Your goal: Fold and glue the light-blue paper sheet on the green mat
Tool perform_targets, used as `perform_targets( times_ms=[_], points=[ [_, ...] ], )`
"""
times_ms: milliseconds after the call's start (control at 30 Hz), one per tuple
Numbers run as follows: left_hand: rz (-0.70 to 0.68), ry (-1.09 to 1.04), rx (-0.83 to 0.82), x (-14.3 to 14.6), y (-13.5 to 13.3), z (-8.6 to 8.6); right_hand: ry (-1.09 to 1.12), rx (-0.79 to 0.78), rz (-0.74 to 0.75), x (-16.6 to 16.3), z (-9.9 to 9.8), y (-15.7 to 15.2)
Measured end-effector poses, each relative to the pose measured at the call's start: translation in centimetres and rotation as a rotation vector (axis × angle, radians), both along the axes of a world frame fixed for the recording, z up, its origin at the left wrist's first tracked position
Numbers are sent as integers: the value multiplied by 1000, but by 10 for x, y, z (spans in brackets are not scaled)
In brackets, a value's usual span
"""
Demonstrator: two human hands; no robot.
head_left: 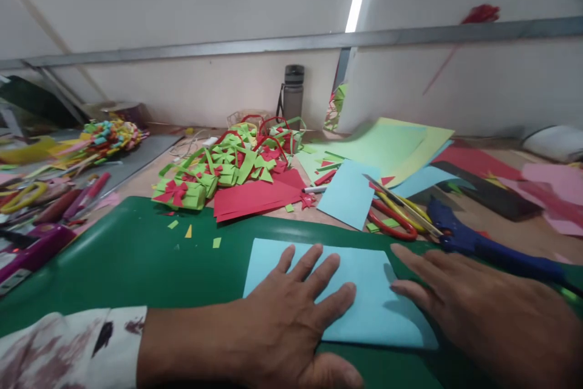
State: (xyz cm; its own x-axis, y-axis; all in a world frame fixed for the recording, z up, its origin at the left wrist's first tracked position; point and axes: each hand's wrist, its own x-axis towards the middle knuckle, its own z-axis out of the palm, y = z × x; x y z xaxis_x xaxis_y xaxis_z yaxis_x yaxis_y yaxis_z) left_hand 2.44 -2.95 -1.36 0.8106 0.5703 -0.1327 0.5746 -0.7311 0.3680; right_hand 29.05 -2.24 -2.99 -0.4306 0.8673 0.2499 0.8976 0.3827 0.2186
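A light blue sheet of paper (368, 310) lies on the green mat (136, 267) right in front of me. It looks folded, though its layers cannot be told apart. Pressed flat on its left part is my left hand (296, 310), fingers spread. My right hand (483, 304), a little blurred, hovers at or just over the sheet's right edge with its thumb and forefinger apart; whether it touches the paper I cannot tell. Nothing shows in its fingers. Small paper scraps (217, 243) are scattered on the mat beyond my left hand.
Behind the mat lie red paper pieces (259, 195), green paper boxes with red bows (182, 193), another blue sheet (348, 195), red-handled scissors (394, 231) and a blue tool (496, 252). A grey bottle (293, 98) stands by the wall. Pens and a purple device (36, 249) sit at left.
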Motion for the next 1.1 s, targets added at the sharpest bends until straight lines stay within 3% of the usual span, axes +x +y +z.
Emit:
perform_targets(
  times_ms=[100, 167, 233, 367, 467, 533, 600, 867, 1100],
  points=[
    [-4, -9, 6, 0, -2, -5, 104, 121, 281, -9, 1, -10],
    [6, -23, 14, 1, -3, -7, 98, 97, 468, -20, 2, -17],
    [17, -37, 12, 1, -3, -9, 65, 59, 555, -31, -2, -24],
    [12, -53, -7, -1, -4, -9, 46, 84, 579, -35, -24, -36],
    [12, -64, 2, -1, -4, -10, 119, 240, 599, -33, -37, -43],
    [18, -74, 25, -1, -3, -12, 65, 233, 596, -35, -36, -47],
    [23, -84, 55, -1, -3, -14, -79, 127, 575, -41, -30, -49],
    [16, -103, 137, -2, -1, -18, -200, 288, 641, -63, -18, -49],
    [19, -85, 183, -1, -2, -24, -198, 386, 690, -46, -23, -49]
  ],
)
